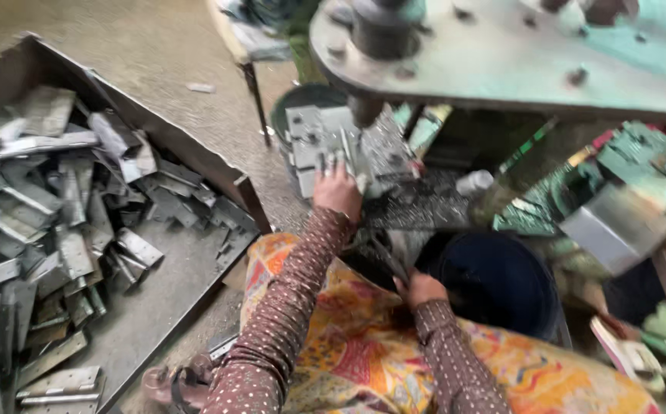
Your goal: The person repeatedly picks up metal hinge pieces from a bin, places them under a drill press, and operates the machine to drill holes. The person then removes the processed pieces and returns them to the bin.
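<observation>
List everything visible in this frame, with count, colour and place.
tray: one, grey metal, floor at left.
hinge plates: too many to count, grey, heaped in the tray.
press: one, pale green, top right.
die block: one, grey, under the press ram.
dark tub: one, navy, right of the lap.
stool leg: one, dark, top centre.
sandal: one, brown, bottom left.
left hand: fingers resting on the die block.
right hand: closed on a dark metal strip.

Grey metal die block (325, 138) under press ram; dark flat strip (389, 261) tilted, near lap.
</observation>
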